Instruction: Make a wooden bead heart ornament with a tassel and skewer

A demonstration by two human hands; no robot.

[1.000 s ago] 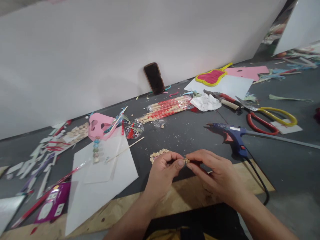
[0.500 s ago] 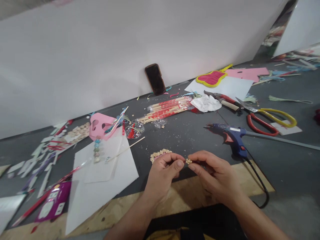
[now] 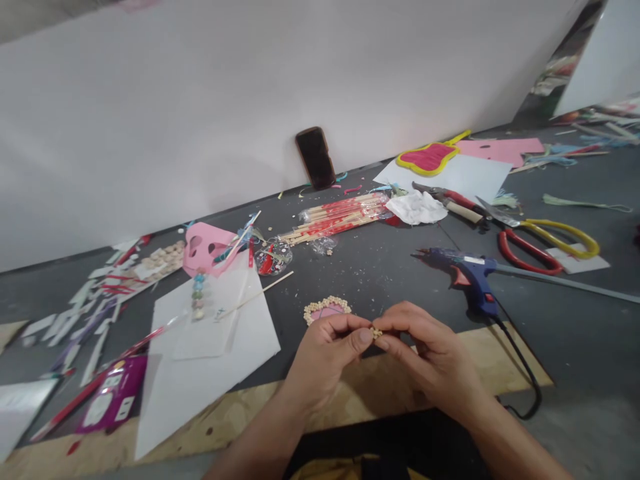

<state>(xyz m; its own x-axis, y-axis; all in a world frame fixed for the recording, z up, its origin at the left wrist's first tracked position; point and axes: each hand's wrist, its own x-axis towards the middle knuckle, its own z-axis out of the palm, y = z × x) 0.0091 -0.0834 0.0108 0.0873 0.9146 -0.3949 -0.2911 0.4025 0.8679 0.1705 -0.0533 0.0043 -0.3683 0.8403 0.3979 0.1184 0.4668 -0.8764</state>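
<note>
My left hand [image 3: 327, 357] and my right hand [image 3: 430, 357] meet fingertip to fingertip just above the table's front edge. Between them they pinch a small tan bead [image 3: 376, 333]; the fingers of both hands are closed round it. Right behind the left hand lies a small pink piece ringed with tan beads [image 3: 327, 309], partly hidden by my fingers. A blue glue gun [image 3: 467, 277] lies to the right of my right hand, its black cord running down past my wrist.
White paper sheets [image 3: 210, 360] lie left of my hands. Packed bamboo sticks [image 3: 340, 215], a pink foam mask [image 3: 207, 248], pliers [image 3: 450, 199] and red-and-yellow scissors [image 3: 540, 240] lie further back. A phone [image 3: 315, 157] leans on the white wall. A purple packet [image 3: 110, 403] sits at the far left.
My hands stay pinched together on the bead and have dropped slightly toward me. The view has shifted a little, so more of the beaded pink piece shows behind the left hand.
</note>
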